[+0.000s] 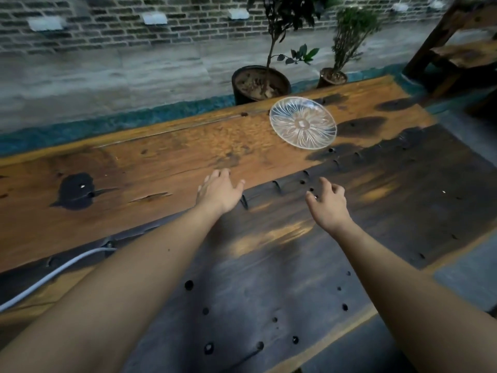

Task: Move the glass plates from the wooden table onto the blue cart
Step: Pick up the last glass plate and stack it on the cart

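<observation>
- The step in hand seems to be the reach for a plate: both arms are stretched forward over the wooden table (161, 168), and neither hand holds anything.
- The left hand (219, 191) is flat and spread wide, palm down, low over the boards; whether its fingers touch the wood I cannot tell.
- The right hand (329, 203) is loosely curled, fingers half bent and apart, with nothing between them.
- The glass plate (303, 123) lies beyond both hands, on the far part of the table, ahead of the gap between them and a little nearer to the right hand's line. It is well apart from the fingertips of both hands.
- In my judgement the next move asks both hands to go further forward, then to take the plate at opposite sides of its rim. The glass is thin and smooth, so the hold must be firm but gentle, and the plate must be lifted level.
- Only one plate is visible; whether others remain on the table outside the view I cannot say.
- The blue cart is not in the picture, so the way to it cannot be judged.
- Behind the plate stand two plant pots (259, 84), close to the table's far edge.
- A white cable (53, 274) runs off the left edge; its ends are cut off.
- The picture is a little blurred, and the wide lens bends the table, so the plate may look more tilted than it really is.
</observation>
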### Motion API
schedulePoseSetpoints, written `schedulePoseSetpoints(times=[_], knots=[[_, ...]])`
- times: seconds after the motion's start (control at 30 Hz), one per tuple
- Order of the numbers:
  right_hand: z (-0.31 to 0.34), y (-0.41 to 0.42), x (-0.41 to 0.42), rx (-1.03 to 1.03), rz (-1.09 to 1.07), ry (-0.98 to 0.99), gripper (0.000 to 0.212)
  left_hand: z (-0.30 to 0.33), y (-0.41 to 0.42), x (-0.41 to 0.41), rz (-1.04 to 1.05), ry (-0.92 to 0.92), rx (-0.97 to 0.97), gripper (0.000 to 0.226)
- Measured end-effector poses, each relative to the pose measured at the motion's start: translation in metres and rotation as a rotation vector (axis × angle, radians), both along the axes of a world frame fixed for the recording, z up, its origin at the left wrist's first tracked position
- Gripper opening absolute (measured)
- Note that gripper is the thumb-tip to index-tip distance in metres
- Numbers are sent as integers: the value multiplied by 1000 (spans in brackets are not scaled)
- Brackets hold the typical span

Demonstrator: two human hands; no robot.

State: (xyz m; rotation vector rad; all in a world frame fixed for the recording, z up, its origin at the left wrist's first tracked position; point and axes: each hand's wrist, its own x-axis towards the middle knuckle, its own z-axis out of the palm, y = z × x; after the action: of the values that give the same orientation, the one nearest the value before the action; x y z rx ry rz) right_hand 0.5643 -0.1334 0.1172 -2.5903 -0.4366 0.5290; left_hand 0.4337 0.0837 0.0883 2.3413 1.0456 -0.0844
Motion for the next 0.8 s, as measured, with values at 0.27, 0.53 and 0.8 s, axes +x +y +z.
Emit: schedulePoseSetpoints(times=[0.27, 0.53, 0.8], knots=[[-27, 11, 127, 90, 33, 108, 61, -10, -26, 98, 88, 79, -28, 61], [-66, 22, 218, 149, -19, 207, 59, -26, -21, 195, 163, 109, -79, 59], [-108, 49, 290, 246, -147, 228, 52, -71, 3, 276, 204, 98, -117, 57]])
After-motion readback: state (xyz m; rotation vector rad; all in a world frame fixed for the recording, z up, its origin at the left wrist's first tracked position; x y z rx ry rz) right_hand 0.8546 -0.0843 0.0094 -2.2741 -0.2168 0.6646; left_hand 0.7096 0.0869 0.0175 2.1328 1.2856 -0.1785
